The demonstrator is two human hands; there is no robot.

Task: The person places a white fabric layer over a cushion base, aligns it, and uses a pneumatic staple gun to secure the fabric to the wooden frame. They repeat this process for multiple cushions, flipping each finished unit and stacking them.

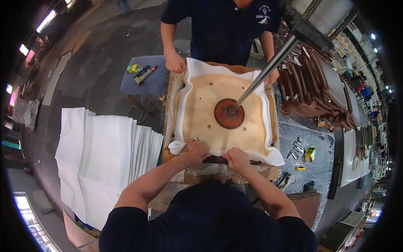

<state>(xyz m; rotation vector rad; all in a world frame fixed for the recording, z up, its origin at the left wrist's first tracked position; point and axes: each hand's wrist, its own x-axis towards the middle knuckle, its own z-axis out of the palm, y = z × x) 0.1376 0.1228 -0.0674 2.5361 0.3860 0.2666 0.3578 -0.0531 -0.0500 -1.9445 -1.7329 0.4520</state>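
Note:
A plywood seat board lies on a white foam sheet, whose edges curl up around it. Under the foam, brown cover material shows along the near side. A steel rod comes down from the upper right, its red round disc pressing on the board. At the near edge my left hand is closed on the brown cover's edge, beside the rolled foam corner. My right hand, just right of it, grips the same edge with curled fingers.
Opposite, a co-worker's hands hold the far corners. White foam sheets are stacked at left, beyond them a blue-topped stool with a staple gun. Brown covers pile at right above a plastic-wrapped table with loose metal pieces.

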